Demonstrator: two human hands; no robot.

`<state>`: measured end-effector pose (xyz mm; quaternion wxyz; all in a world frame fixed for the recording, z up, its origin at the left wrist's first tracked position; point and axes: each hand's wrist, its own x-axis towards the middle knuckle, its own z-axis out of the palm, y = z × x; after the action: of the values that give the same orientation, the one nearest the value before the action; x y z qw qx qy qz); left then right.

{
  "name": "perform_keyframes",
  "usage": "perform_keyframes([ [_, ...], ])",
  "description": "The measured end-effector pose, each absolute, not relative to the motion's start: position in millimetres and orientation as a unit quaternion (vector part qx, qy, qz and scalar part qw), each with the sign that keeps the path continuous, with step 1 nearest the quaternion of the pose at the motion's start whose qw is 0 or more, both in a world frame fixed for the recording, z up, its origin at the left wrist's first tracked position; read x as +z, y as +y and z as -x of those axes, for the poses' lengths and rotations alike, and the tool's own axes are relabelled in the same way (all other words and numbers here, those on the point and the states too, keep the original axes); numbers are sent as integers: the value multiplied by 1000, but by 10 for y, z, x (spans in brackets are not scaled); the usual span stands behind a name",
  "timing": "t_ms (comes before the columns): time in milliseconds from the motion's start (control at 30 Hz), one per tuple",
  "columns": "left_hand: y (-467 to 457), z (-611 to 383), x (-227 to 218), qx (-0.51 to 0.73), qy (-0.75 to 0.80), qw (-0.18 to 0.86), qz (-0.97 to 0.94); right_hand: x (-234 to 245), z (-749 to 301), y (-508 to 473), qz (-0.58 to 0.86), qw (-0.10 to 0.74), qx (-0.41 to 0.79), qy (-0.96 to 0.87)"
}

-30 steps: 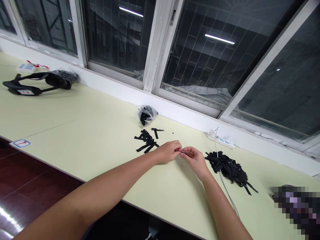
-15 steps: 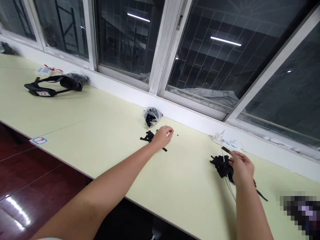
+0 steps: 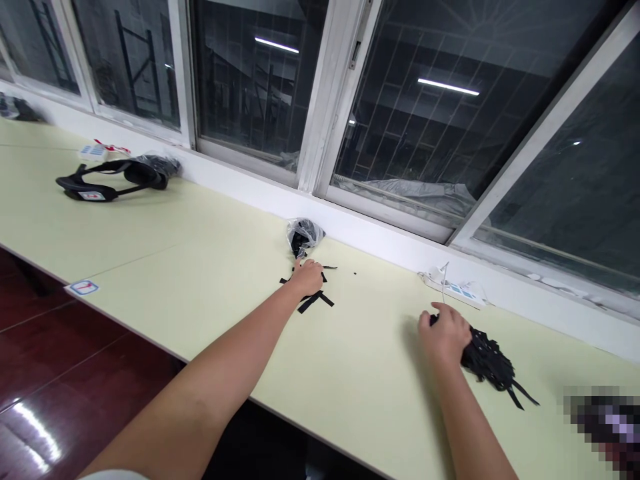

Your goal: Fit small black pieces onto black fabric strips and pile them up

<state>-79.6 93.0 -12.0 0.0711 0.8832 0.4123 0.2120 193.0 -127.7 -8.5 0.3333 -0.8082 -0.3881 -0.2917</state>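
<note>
My left hand (image 3: 309, 277) is down on a small scatter of flat black strips (image 3: 320, 300), its fingers curled together over them. What lies under those fingertips is hidden. On the right, my right hand (image 3: 447, 333) covers the near-left end of a larger heap of black strips (image 3: 487, 360). Its thumb and forefinger are apart, with some black material showing between them. Just behind the left hand, a clear plastic bag (image 3: 306, 233) holds more black pieces.
A white power strip (image 3: 460, 291) with a cable lies by the window ledge. At the far left are a black head-strap device (image 3: 95, 190) and another white power strip (image 3: 93, 152). A label (image 3: 84, 287) marks the front edge. A pixelated patch (image 3: 607, 423) sits lower right.
My left hand has moved left and down onto the small scatter. My right hand has shifted left onto the heap; the strip that stuck out of its fingers no longer shows there.
</note>
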Motion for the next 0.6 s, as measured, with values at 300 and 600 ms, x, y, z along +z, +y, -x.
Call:
perform_keyframes([
  [300,861,778,22,296,379,71,-874,-259,-1802,-1199,722,398,-214,-523],
  [600,195,475,263,363,161,273,-876,40,-1349,-1022,592,599,289,-455],
])
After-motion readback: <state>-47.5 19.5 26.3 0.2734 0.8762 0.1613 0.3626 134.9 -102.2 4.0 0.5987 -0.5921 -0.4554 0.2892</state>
